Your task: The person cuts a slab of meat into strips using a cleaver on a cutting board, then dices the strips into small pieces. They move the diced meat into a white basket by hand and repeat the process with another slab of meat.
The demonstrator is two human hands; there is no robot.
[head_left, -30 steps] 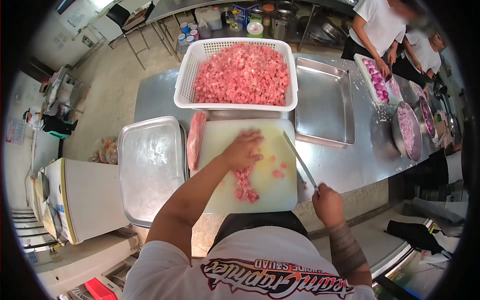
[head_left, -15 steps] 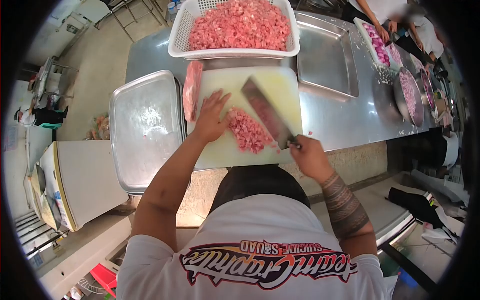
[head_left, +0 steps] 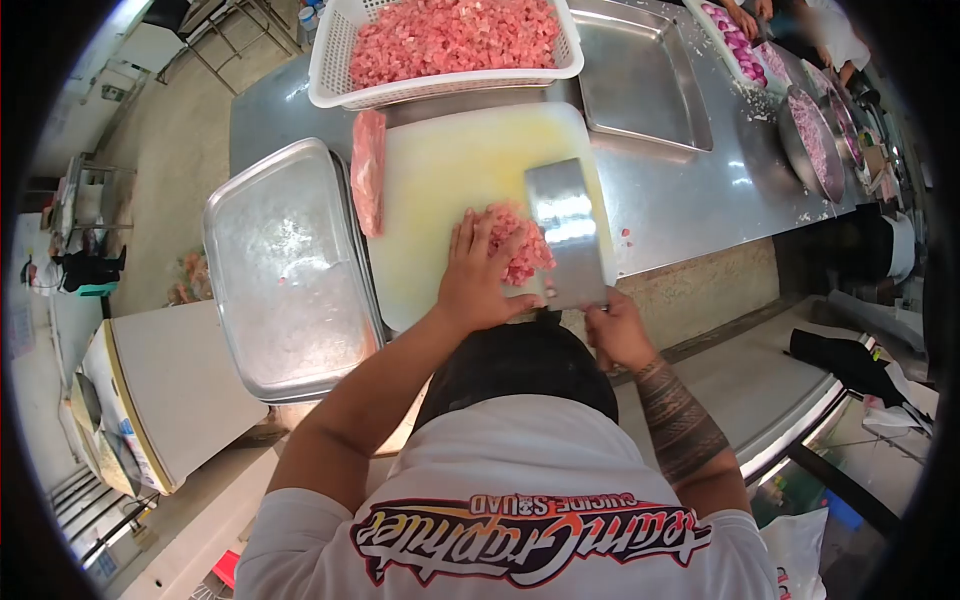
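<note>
My right hand [head_left: 618, 330] grips the handle of a cleaver [head_left: 568, 225], whose broad blade lies nearly flat over the right side of the white cutting board [head_left: 430, 160]. Against the blade's left side sits a pile of diced raw meat [head_left: 522, 248]. My left hand [head_left: 480, 270] is open, its spread fingers touching the pile from the left. A long strip of raw meat [head_left: 369, 172] rests along the board's left edge.
A white perforated basket [head_left: 440, 92] heaped with diced meat stands behind the board. Metal trays flank it: stacked ones [head_left: 285, 270] left, a deep one [head_left: 640, 85] back right. Farther right are a metal bowl [head_left: 812, 150], purple onions [head_left: 735, 45] and a co-worker's hands.
My left hand has moved right and nearer my body to the meat pile. The cleaver has turned from slanted to broad side up beside the pile. My view has shifted slightly.
</note>
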